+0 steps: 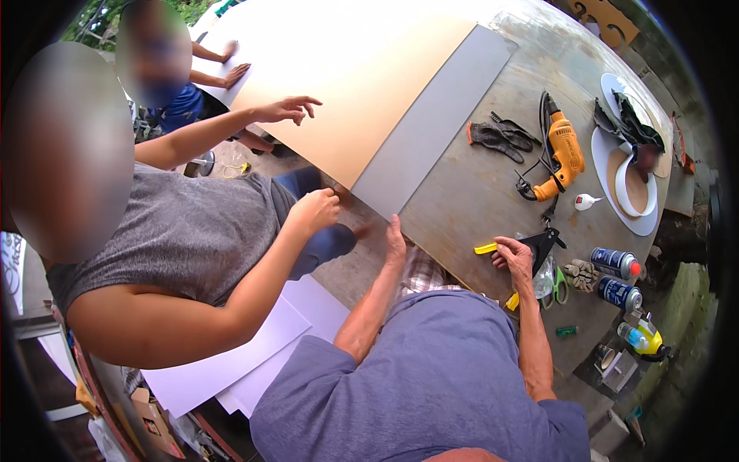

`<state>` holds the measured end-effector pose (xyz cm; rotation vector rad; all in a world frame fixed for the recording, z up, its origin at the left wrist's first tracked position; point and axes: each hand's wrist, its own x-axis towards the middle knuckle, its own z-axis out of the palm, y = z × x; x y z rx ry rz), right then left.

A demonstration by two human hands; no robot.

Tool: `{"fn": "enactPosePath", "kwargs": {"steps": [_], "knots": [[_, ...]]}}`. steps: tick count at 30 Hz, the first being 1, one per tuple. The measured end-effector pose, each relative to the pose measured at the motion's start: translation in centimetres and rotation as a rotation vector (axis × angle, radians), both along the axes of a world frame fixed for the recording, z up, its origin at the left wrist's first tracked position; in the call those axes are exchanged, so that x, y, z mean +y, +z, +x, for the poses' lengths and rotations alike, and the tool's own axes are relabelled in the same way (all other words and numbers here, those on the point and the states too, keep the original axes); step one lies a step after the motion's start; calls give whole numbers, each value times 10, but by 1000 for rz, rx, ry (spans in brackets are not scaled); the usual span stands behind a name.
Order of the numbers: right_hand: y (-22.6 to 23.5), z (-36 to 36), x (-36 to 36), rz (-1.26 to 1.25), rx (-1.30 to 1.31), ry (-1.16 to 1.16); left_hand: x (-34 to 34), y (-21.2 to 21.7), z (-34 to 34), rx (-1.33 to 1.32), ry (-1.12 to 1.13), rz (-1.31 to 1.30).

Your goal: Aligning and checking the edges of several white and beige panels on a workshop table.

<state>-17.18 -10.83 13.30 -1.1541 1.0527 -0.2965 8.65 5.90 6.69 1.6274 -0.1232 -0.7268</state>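
A wide tan sheet (339, 138) lies across the table, with a long grey strip (439, 123) along its right side. My left hand (395, 242) is at the strip's near corner, its fingers stretched up against the edge. Over the table's near edge, my right hand (514, 258) closes around a slim yellow tool (486, 249), whose kind is partly hidden by the fingers. Beside that hand are a black triangular tool (548, 248), a clear plastic bag (543, 279) and green-handled scissors (560, 289).
An orange power drill (566, 150), dark gloves (502, 138) and a small white bottle (586, 202) lie on the table. Spray cans (616, 262) stand at the right. A co-worker in grey (177, 223) is close at left, hands near the sheet; another person's hands (235, 75) rest farther off.
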Motion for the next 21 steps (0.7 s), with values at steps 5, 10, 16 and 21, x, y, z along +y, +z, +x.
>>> {"fn": "enactPosePath", "kwargs": {"steps": [5,10,16,21], "knots": [[0,0,2,-17,24,-13,2,-4,-1,28,1,5],[-2,-1,3,-21,-6,4,5,-8,0,109,-22,4],[-6,-3,1,-1,19,-14,5,-20,2,5,-9,1],[-1,-2,-1,18,-25,-7,4,-26,4,-14,-13,-47]]}}
